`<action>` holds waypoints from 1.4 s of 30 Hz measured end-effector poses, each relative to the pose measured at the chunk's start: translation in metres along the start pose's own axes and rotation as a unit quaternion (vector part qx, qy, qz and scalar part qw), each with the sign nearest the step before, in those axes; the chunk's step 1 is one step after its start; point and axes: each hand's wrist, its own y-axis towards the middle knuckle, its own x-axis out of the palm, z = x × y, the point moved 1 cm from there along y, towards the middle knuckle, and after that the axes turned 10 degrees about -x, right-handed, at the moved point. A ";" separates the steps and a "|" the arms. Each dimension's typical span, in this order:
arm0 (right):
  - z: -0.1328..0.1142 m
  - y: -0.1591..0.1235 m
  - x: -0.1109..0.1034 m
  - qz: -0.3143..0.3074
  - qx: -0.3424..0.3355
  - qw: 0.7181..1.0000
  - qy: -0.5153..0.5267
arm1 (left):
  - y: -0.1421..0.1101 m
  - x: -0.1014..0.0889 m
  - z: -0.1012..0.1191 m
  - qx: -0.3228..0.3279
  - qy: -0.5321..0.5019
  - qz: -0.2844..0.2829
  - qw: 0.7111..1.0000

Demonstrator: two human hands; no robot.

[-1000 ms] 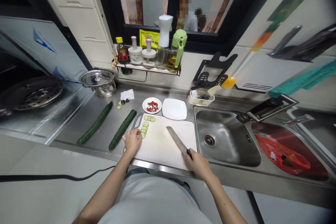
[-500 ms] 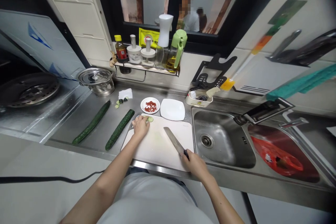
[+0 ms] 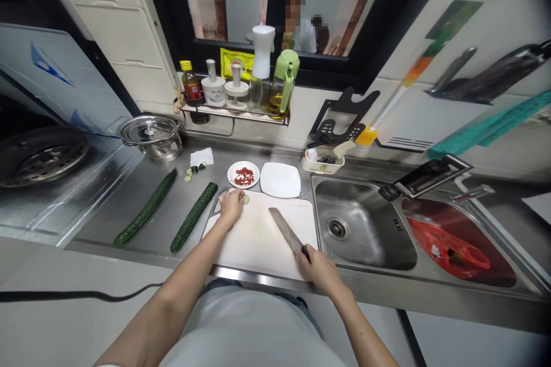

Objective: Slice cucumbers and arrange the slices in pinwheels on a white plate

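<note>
At the back left of the white cutting board (image 3: 267,252), my left hand (image 3: 231,207) has its fingers curled together over cucumber slices; one pale green slice (image 3: 245,199) peeks out at its right side, and the rest are hidden by the hand. My right hand (image 3: 321,268) grips the black handle of a kitchen knife (image 3: 286,230). The blade lies flat over the right part of the board, pointing away and to the left. Just behind the board are a white plate of small red pieces (image 3: 243,175) and a bare white square plate (image 3: 280,180).
Two whole cucumbers (image 3: 194,218) lie left of the board, with cucumber scraps (image 3: 194,170) by a white tissue (image 3: 202,156). A lidded steel pot (image 3: 151,136) stands behind them. To the right is a steel sink (image 3: 365,229); a red plastic bag (image 3: 451,252) sits in the second basin.
My left fingers have drawn closer together around the slices, so fewer slices show. My right hand and the knife stay in place. The view has shifted slightly.
</note>
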 end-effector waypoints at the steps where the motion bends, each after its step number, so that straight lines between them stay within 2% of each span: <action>1: 0.000 0.000 0.000 0.002 0.003 1.000 0.001 | 0.000 0.000 -0.001 -0.007 -0.018 -0.005 1.000; 5: -0.001 -0.001 0.003 0.009 0.009 1.000 0.007 | -0.005 0.003 -0.005 -0.015 -0.091 -0.065 0.994; 9: -0.001 -0.001 0.004 0.008 0.018 1.000 0.013 | -0.012 0.004 -0.008 0.030 -0.108 -0.127 0.986; 12: -0.001 0.000 0.006 0.016 0.021 1.000 0.017 | -0.015 0.003 -0.006 0.104 -0.065 -0.169 0.978; 16: -0.002 -0.002 0.008 0.026 0.030 0.999 0.024 | -0.016 0.002 0.007 0.219 0.044 -0.203 0.953; 20: -0.003 -0.003 0.011 0.036 0.035 0.998 0.038 | -0.020 0.005 0.022 0.322 0.132 -0.208 0.914; 24: -0.002 -0.003 0.012 0.036 0.044 0.998 0.037 | -0.025 0.008 0.027 0.392 0.140 -0.206 0.886; 27: -0.002 -0.002 0.011 0.033 0.042 0.998 0.033 | -0.026 0.007 0.024 0.371 0.108 -0.197 0.901; 30: -0.005 -0.006 0.010 0.033 0.030 0.999 0.010 | -0.024 0.004 0.017 0.274 0.082 -0.153 0.946; 32: -0.008 -0.010 0.008 0.032 0.021 0.999 -0.014 | -0.024 0.002 0.012 0.212 0.086 -0.139 0.964; 35: -0.013 -0.018 0.003 0.014 0.004 0.999 -0.044 | -0.025 0.004 0.006 0.170 0.105 -0.155 0.968; 42: -0.017 -0.028 -0.002 -0.013 -0.044 0.994 -0.096 | -0.026 0.010 0.005 0.137 0.114 -0.155 0.972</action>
